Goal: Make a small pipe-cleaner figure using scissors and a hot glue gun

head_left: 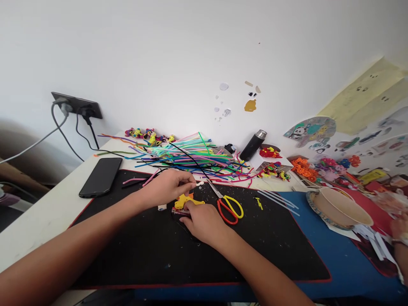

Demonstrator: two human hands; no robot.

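My left hand pinches a small white piece between thumb and fingertips, above the black mat. Just below it, my right hand is closed on a yellow glue gun, its fingers curled over the top. An orange part shows beside the yellow body. Right of the hands lie scissors with one red and one yellow handle, their blades pointing up and left. A small white block rests left of the glue gun.
Colourful pipe cleaners are heaped behind the mat. A phone lies at the left, a black flask leans at the back. Clear sticks and a round bowl are at the right, near another person's hand.
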